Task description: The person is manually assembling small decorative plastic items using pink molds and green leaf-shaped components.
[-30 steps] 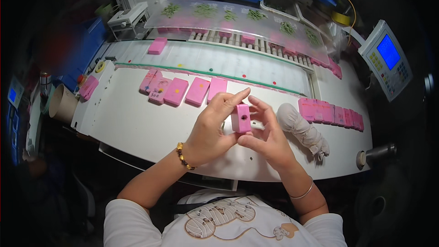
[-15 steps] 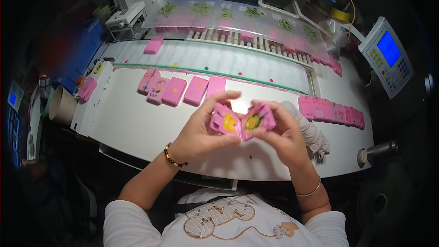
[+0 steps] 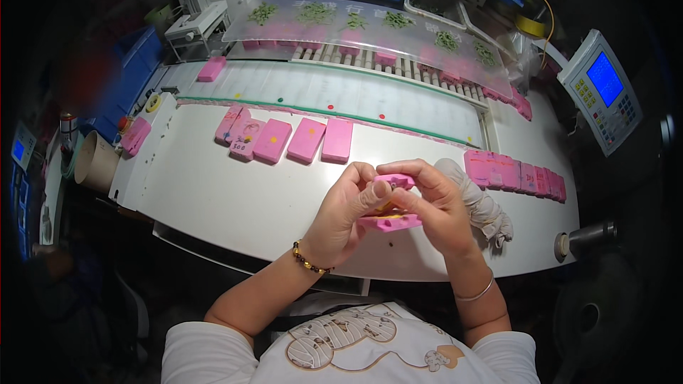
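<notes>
My left hand (image 3: 343, 215) and my right hand (image 3: 434, 206) together hold a small pink hinged case (image 3: 390, 222) above the white table (image 3: 235, 199). The case is partly folded, one pink half on top between my fingers and the other below, with a bit of yellow showing inside. My thumbs press on the upper half. A row of closed pink cases (image 3: 288, 139) lies beyond my left hand. Another row of pink cases (image 3: 514, 173) stands to the right of my right hand.
A white cloth glove (image 3: 481, 206) lies just right of my hands. A conveyor (image 3: 341, 92) with coloured dots runs behind the table, a lone pink case (image 3: 211, 69) on it. A grey control box with a blue screen (image 3: 603, 89) stands far right. A cardboard tube (image 3: 96, 161) is at left.
The case was held upright a second ago, then spread open showing yellow inside. Now its halves are folding together between both hands, which have dropped slightly toward me.
</notes>
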{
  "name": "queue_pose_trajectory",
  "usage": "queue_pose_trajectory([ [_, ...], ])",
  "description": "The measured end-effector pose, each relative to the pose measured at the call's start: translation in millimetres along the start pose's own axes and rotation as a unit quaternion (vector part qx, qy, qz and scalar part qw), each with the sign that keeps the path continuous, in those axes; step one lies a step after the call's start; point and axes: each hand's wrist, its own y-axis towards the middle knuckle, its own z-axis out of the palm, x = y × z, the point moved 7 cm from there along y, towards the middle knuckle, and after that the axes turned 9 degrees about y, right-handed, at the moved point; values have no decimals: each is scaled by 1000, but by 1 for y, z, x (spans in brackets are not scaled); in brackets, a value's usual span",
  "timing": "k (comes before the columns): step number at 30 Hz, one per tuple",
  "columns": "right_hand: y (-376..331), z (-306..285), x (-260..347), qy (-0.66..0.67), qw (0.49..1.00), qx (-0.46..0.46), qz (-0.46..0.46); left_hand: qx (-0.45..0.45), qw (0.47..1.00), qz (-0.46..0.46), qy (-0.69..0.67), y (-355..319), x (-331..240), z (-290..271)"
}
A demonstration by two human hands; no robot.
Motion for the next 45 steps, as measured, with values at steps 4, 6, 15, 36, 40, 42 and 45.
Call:
queue_pose_trajectory([
  [4, -6, 16, 9, -137, 989, -3, -49, -58, 993, -79, -59, 6, 3, -6],
  [6, -10, 25, 14, -213, 972, -6, -104, -135, 981, -117, -80, 8, -4, -3],
  [15, -17, 33, 40, -434, 858, -61, -267, -190, 978, -47, 65, 5, -5, -27],
  [36, -2, -5, 23, -70, 969, -155, -176, -149, 986, -72, -1, 19, 5, -38],
  [40, -17, 5, 63, -399, 810, -145, -404, -144, 986, -68, 44, 9, -4, -26],
  [42, -28, 11, 63, -451, 777, -126, -421, -36, 994, -92, 56, 7, -4, -5],
  [45, -39, 20, 55, -512, 737, -86, -433, 17, 991, -126, 32, 3, -3, 8],
])
